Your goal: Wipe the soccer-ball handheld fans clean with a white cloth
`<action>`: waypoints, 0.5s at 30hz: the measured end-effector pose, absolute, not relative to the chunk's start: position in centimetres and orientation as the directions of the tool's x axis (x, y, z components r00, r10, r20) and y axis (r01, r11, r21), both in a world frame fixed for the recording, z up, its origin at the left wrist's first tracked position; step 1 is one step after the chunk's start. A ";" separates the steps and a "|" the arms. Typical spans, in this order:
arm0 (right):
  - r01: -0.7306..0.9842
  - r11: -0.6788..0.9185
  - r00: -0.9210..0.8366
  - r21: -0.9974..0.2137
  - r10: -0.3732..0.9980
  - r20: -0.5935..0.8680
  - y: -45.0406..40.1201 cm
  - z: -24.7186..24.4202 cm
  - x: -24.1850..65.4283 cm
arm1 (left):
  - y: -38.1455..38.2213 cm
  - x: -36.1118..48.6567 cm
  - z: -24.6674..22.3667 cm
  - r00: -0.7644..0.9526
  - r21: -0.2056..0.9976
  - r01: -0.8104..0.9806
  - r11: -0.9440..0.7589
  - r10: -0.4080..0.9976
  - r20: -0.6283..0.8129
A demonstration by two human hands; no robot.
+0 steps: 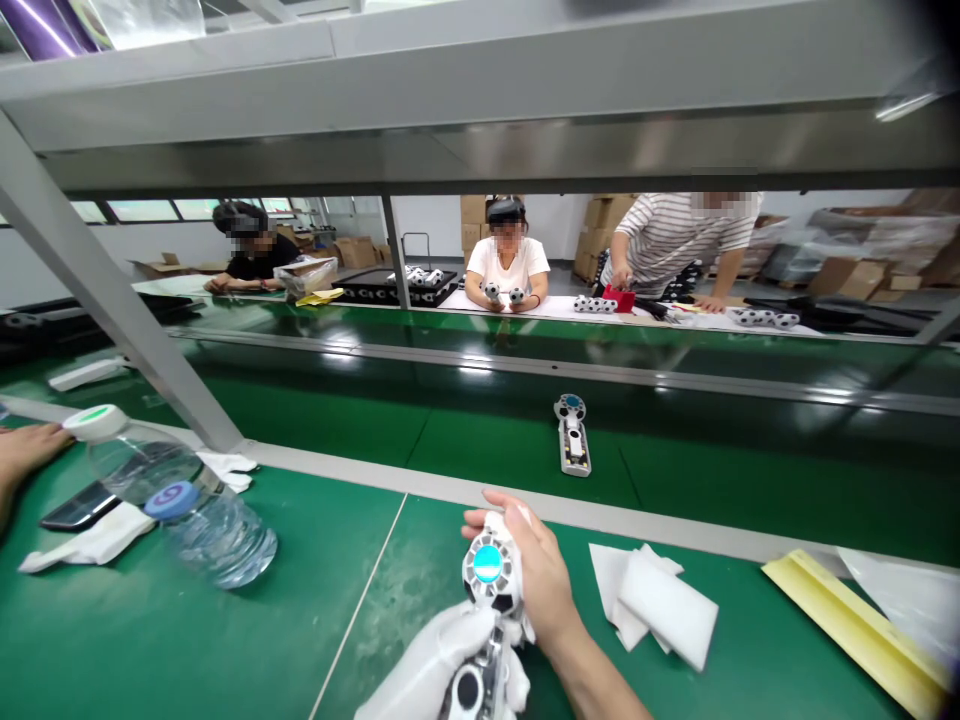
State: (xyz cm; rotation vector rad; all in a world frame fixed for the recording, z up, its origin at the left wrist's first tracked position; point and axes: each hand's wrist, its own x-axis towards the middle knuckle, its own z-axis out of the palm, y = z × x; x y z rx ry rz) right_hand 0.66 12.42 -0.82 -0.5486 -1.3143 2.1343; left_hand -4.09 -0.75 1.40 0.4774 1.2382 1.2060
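Observation:
A white handheld device (491,595) with a black-and-white football pattern and a shiny blue disc on its round head is held low in front of me. My left hand (424,660), in a white glove, is closed round its lower body, where inner parts show. My right hand (547,580) is bare and wraps the round head from the right, its thumb and fingertips reaching past the top. Part of the device's lower end is cut off by the bottom of the view. A similar device (574,440) lies beyond, on the dark green belt.
On my left are a tilted water bottle (214,530), a phone (79,508) and another person's hand (30,455). White foam pieces (667,605) and a yellow strip (855,630) lie to the right. A slanted post (142,300) and overhead shelf (480,80) frame several co-workers opposite.

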 end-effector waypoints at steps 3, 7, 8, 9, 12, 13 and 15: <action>-0.172 0.164 -0.720 -0.971 0.652 0.238 12.2 -0.2 1.4 | -0.4 -4.6 0.2 -0.096 0.776 -0.498 0.387 0.865 -0.493; -0.138 0.051 -0.765 -0.989 0.629 0.139 12.5 0.0 1.3 | -0.7 -5.0 -0.6 -0.069 0.722 -0.562 0.403 0.848 -0.526; -0.145 -0.134 -0.782 -0.980 0.623 0.031 12.6 0.0 1.1 | -0.9 -5.1 -0.7 -0.063 0.711 -0.575 0.405 0.844 -0.532; -0.158 -0.335 -0.802 -0.929 0.593 -0.078 12.6 0.0 0.8 | -1.1 -5.1 -0.7 -0.059 0.701 -0.585 0.408 0.841 -0.538; -0.207 -0.742 -0.864 -0.638 0.444 -0.236 12.2 -0.3 0.1 | -1.8 -5.4 -0.6 -0.063 0.682 -0.610 0.403 0.834 -0.549; -0.225 -0.799 -0.879 -0.558 0.413 -0.239 11.9 -0.4 -0.1 | -2.0 -5.6 -0.6 -0.070 0.680 -0.616 0.398 0.832 -0.550; -0.258 -0.860 -0.898 -0.439 0.381 -0.220 11.4 -0.7 -0.4 | -2.1 -5.9 -0.5 -0.094 0.681 -0.627 0.379 0.831 -0.549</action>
